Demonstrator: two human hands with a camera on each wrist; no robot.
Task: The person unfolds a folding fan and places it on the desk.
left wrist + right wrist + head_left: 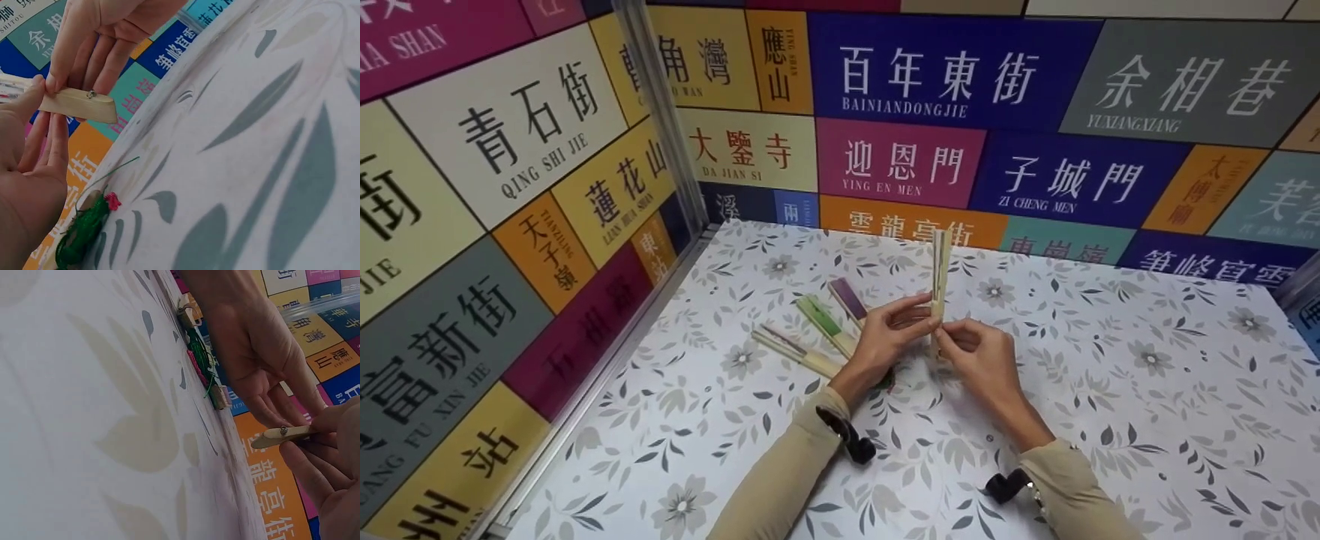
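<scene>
The held fan is cream, the tablecloth grey-flowered white.

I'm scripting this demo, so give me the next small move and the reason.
Perhaps gently spread the folded fan: it stands upright and closed, and the left hand and right hand both hold it near its rivet.
</scene>
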